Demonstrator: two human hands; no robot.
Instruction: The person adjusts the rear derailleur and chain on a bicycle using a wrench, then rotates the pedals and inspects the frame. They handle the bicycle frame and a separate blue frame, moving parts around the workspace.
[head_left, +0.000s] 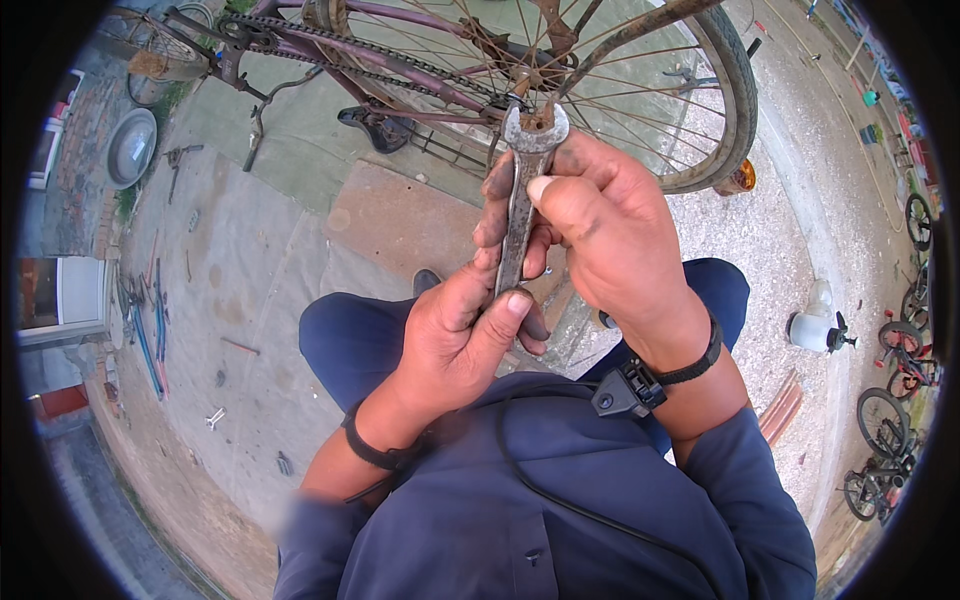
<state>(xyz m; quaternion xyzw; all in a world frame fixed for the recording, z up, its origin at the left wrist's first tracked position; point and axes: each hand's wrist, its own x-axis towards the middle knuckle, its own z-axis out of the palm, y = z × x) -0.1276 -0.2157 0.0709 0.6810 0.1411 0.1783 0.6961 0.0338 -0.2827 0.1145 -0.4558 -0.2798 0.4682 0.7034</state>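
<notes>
A worn open-end wrench is held upright in front of my chest, its open jaw pointing away from me. My left hand is closed around the lower end of the handle, thumb on top. My right hand grips the handle nearer the jaw, its thumb pressed along the side. Behind the jaw is the rear axle area of an upturned bicycle; whether the jaw touches a rusty piece there I cannot tell. The bicycle's spoked wheel, chain and purplish frame show beyond my hands.
A brown board lies under the bicycle, near its black saddle. Long-handled tools and a small wrench lie on the left. A white sprayer bottle stands on the right, with several bicycles farther out. A metal basin leans at far left.
</notes>
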